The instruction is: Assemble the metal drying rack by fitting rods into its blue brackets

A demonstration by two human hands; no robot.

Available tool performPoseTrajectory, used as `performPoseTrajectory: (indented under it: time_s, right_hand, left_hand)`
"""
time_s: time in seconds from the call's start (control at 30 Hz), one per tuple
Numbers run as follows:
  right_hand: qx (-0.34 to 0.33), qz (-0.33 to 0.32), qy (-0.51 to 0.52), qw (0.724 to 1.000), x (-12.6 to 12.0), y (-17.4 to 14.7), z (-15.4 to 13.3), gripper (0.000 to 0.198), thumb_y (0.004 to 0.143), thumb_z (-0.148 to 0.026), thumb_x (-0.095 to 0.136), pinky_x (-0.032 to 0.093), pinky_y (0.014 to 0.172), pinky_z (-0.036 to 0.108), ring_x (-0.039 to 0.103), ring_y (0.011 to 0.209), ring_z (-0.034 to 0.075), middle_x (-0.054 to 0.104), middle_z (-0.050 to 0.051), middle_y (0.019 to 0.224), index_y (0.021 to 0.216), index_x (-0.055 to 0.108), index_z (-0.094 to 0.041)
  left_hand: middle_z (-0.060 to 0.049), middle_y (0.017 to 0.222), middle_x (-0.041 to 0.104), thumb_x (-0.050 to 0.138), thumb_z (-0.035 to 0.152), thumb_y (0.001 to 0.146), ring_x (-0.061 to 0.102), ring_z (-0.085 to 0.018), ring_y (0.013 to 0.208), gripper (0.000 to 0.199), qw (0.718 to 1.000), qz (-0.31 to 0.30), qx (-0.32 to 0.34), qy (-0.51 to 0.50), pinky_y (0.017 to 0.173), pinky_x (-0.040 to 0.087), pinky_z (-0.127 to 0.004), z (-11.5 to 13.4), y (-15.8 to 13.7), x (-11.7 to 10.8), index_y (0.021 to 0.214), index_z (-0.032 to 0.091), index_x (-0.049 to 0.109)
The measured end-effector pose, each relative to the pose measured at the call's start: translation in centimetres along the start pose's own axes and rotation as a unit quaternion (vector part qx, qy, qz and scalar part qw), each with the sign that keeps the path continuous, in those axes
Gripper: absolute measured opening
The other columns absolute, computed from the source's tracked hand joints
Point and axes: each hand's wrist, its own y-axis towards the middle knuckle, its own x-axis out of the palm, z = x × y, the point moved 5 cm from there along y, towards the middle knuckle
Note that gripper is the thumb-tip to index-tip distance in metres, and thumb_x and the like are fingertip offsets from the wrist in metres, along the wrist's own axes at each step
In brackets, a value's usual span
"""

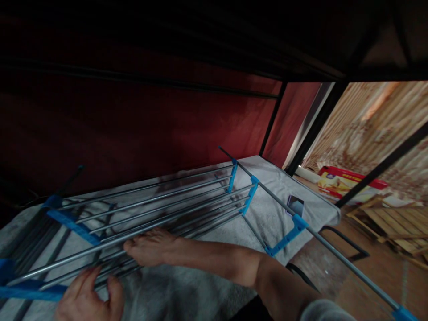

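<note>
A drying rack [197, 214] with grey metal rods and blue plastic joints lies on a white sheet, spanning from the left edge to the lower right. My right hand [150, 247] reaches across from the right, its fingers bent round the rods near the rack's middle. At the bottom left, my left hand [88, 296] has its thumb apart from the fingers. Its fingertips are at the lower rods, beside a blue end piece [36, 290]; whether they touch is unclear. Another blue bracket [287, 238] sits on the long rod at the right.
The sheet covers a bed [267, 171] framed by black metal posts [314, 127]. A red wall [167, 125] stands behind. A dark flat phone-like object [296, 205] lies near the bed's right end. Beyond are a red-yellow box [347, 183] and a wooden slatted piece [394, 229] on the floor.
</note>
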Motion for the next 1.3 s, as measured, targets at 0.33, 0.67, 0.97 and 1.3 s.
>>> performPoseTrajectory:
  time_s: [0.33,0.67,0.97,1.3]
  right_hand:
    - [0.104,0.345,0.038,0.932,1.4,-11.8,2.4,0.031,0.105,-0.025,0.052,0.053,0.102,0.042,0.064,0.118,0.023,0.070,0.007,0.134,0.135,0.060,-0.025]
    - [0.481,0.599,0.128,0.627,5.0,-34.0,17.3,0.048,0.090,-0.032,0.053,0.044,0.118,0.052,0.055,0.135,0.029,0.060,0.015,0.139,0.136,0.054,-0.020]
    - [0.464,0.546,0.199,0.669,3.2,-31.5,21.4,0.037,0.085,-0.036,0.053,0.056,0.097,0.045,0.070,0.107,0.028,0.072,0.011,0.115,0.120,0.056,-0.022]
    - [0.538,0.488,0.117,0.677,2.9,-32.1,21.6,0.014,0.092,-0.040,0.052,0.050,0.069,0.036,0.063,0.072,0.025,0.066,0.004,0.081,0.097,0.052,-0.027]
  left_hand:
    - [-0.013,0.093,0.071,0.028,0.040,0.106,0.061,-0.035,0.088,0.048,0.856,-0.084,0.440,0.257,0.079,0.045,-0.046,2.3,2.8,2.4,0.112,0.021,0.072]
    - [-0.011,0.111,0.078,0.035,0.026,0.107,0.071,-0.029,0.096,0.042,0.807,-0.135,0.532,0.219,0.087,0.053,-0.044,7.6,0.3,7.9,0.126,0.022,0.073]
    - [-0.012,0.131,0.074,0.051,-0.002,0.095,0.073,-0.025,0.113,0.058,0.787,-0.273,0.505,0.227,0.099,0.058,-0.041,19.1,-5.4,18.2,0.148,0.021,0.060]
    - [-0.013,0.123,0.077,0.047,0.014,0.106,0.078,-0.028,0.104,0.040,0.793,-0.346,0.454,0.211,0.086,0.063,-0.042,21.6,-5.4,20.2,0.142,0.021,0.061]
